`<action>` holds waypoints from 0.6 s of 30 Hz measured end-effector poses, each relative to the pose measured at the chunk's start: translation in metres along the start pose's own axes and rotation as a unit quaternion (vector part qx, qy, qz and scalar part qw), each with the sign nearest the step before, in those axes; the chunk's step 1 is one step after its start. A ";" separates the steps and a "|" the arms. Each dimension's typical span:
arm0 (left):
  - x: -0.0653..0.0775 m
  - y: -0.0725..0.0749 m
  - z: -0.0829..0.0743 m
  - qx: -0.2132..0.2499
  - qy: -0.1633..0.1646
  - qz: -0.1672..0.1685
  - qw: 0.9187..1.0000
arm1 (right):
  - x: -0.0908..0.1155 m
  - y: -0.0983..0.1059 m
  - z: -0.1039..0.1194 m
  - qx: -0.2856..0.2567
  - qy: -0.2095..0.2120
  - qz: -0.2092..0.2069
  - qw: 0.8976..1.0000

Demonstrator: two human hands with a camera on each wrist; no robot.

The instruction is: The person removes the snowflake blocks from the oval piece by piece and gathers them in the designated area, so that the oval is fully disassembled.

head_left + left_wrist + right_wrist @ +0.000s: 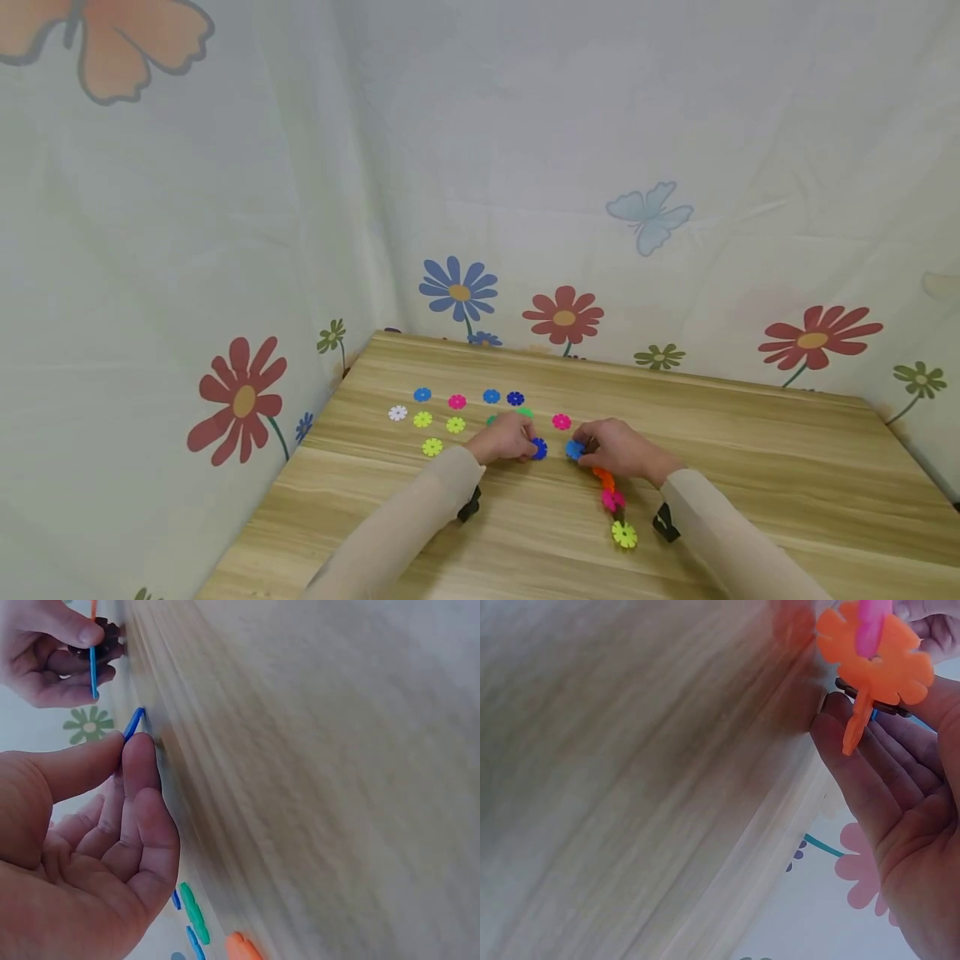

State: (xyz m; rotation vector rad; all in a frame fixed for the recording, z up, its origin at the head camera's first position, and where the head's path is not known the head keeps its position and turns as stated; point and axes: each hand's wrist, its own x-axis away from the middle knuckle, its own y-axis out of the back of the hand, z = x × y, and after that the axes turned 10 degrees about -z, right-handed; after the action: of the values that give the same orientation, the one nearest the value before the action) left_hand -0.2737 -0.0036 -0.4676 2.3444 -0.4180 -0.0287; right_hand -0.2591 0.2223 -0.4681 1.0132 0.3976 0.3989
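Wood-grained table (780,475) beneath, the right hand (618,447) pinches the light-blue end (573,451) of a disc chain (606,481), its long axis slanting rightward toward the person; the left hand (506,437) pinches a dark-blue disc (540,449), its face turned their way.

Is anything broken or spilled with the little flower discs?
Nothing stands out. The loose discs I can see lie flat on the table, and the chain at the right hand shows no visible break.
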 end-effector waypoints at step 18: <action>-0.012 -0.004 -0.003 -0.056 -0.013 -0.020 0.998 | 0.002 0.002 0.000 -0.008 0.014 -0.002 1.000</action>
State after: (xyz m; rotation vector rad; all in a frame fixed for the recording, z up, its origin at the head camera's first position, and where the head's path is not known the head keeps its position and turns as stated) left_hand -0.2833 0.0046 -0.4697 2.2441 -0.3728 -0.0993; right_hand -0.2579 0.2239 -0.4665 0.9924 0.4208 0.4122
